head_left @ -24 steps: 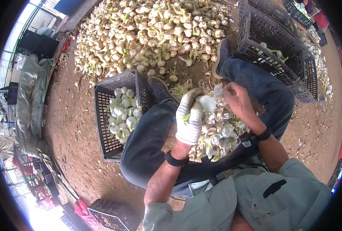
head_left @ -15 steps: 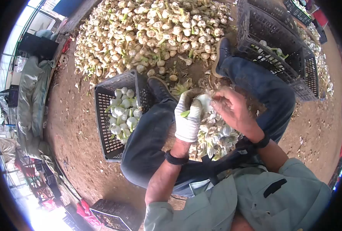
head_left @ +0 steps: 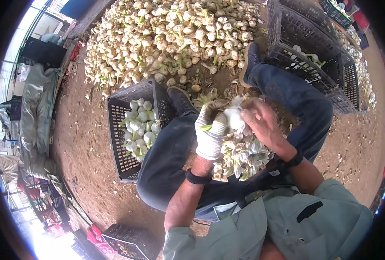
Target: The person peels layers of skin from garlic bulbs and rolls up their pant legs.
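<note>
My left hand (head_left: 212, 130), in a white knitted glove, is closed round a garlic bulb (head_left: 234, 119) with its green stem (head_left: 206, 128) showing beside the thumb. The bulb is white and smooth, with loose papery skin at its top and lower edge. Bare and slightly blurred, my right hand (head_left: 264, 123) presses its bent fingers and thumb against the bulb's right side, pinching the loose skin. Beneath both hands, a heap of peeled-off garlic skins (head_left: 240, 158) lies between my legs.
A black crate (head_left: 114, 143) of cleaned bulbs stands left of my leg. Ahead spreads a large pile of unpeeled garlic (head_left: 166, 39). Stacked black crates (head_left: 305, 47), with a few bulbs inside, stand at the right. Another crate (head_left: 127, 242) sits behind me at lower left.
The skin on the bulb has come looser and flares out at the top and bottom. My right fingers have shifted across the bulb; my left hand keeps its hold.
</note>
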A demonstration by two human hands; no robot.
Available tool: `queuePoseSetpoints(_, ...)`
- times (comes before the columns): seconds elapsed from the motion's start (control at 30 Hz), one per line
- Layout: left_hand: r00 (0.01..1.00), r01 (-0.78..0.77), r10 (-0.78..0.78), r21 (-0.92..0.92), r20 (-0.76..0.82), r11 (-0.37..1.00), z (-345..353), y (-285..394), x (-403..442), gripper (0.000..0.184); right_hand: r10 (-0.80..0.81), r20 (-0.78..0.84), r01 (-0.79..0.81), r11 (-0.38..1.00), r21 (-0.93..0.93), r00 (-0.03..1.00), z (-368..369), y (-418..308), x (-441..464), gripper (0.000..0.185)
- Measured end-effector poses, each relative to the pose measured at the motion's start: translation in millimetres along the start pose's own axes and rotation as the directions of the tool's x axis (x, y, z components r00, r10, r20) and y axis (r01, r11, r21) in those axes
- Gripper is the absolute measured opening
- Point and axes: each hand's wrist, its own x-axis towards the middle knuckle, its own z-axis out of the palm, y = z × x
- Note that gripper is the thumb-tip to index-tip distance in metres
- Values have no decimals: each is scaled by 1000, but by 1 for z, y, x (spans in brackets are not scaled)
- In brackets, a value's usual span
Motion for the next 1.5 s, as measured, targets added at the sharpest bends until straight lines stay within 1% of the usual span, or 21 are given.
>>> queuePoseSetpoints(0.17,997,41,-34,108,-68,993,0,-3,5,21,-118,42,117,993,21,992,6,0,-4,20)
queuePoseSetpoints(0.2,987,148,-140,91,-85,985,-4,-3,3,25,-238,27,239,958,-156,971,5,6,-3,17)
queuePoseSetpoints(0.3,994,78,-58,225,-95,971,-13,-19,2,32,-341,-105,257,846,-467,934,3,25,5,10)
queuePoseSetpoints(0.37,981,47,-40,29,-189,999,-8,-14,2,37,-415,-152,265,781,-566,897,-5,41,13,7)
queuePoseSetpoints(0.43,931,264,-330,-335,-158,904,0,12,3,26,-299,-59,204,769,-606,952,-15,53,13,7)
queuePoseSetpoints(0.5,953,227,-274,-294,-130,928,-18,-7,7,28,-305,-10,252,805,-537,952,-16,57,7,11)
queuePoseSetpoints(0.53,966,197,-226,-217,-122,956,-21,-11,7,26,-179,-37,177,982,-65,983,-11,56,9,18)
queuePoseSetpoints(0.57,978,164,-179,-138,-107,977,-22,-16,8,26,-53,-1,49,906,421,999,-7,54,10,25)
queuePoseSetpoints(0.7,973,150,-178,-179,-149,972,-16,-22,14,23,-330,99,329,944,23,939,4,2,3,42)
queuePoseSetpoints(0.73,973,151,-178,-179,-149,972,-17,-22,14,23,-316,179,350,912,-213,932,-2,-23,-1,39)
queuePoseSetpoints(0.77,982,125,-144,-148,-125,981,-19,-22,14,24,-315,180,350,912,-213,932,-1,-22,2,39)
queuePoseSetpoints(0.83,989,96,-108,-119,-103,988,-22,-24,13,26,-574,300,646,705,-293,762,1,-11,11,32)
queuePoseSetpoints(0.97,963,92,-99,-40,-251,995,-25,-21,11,21,-438,246,502,738,-451,865,7,1,-9,20)
queuePoseSetpoints(1.1,956,82,-99,-72,-275,994,-30,-34,14,21,-484,297,567,728,-386,823,9,9,-16,13)
queuePoseSetpoints(1.13,931,60,-108,-144,-348,988,-28,-34,16,25,-320,388,475,774,-420,864,8,3,-21,8)
queuePoseSetpoints(1.17,902,36,-123,-212,-414,977,-27,-35,18,28,-345,538,493,856,-156,769,9,6,-32,7)
queuePoseSetpoints(1.23,890,38,-170,-302,-422,953,-43,-32,35,24,-214,722,518,824,-229,658,22,-13,-57,9)
queuePoseSetpoints(1.3,871,96,-280,-418,-404,903,-55,-28,37,24,-234,687,464,870,-168,688,16,-8,-50,10)
queuePoseSetpoints(1.37,906,58,-159,-258,-392,964,-40,-18,27,24,-149,404,302,887,-349,902,2,-13,-31,30)
queuePoseSetpoints(1.47,940,138,-211,-264,-270,955,-32,-29,24,23,-438,189,473,743,-474,879,8,-32,-16,62)
queuePoseSetpoints(1.5,946,153,-215,-252,-241,956,-28,-27,24,23,-294,269,388,811,-438,917,5,-35,-15,85)
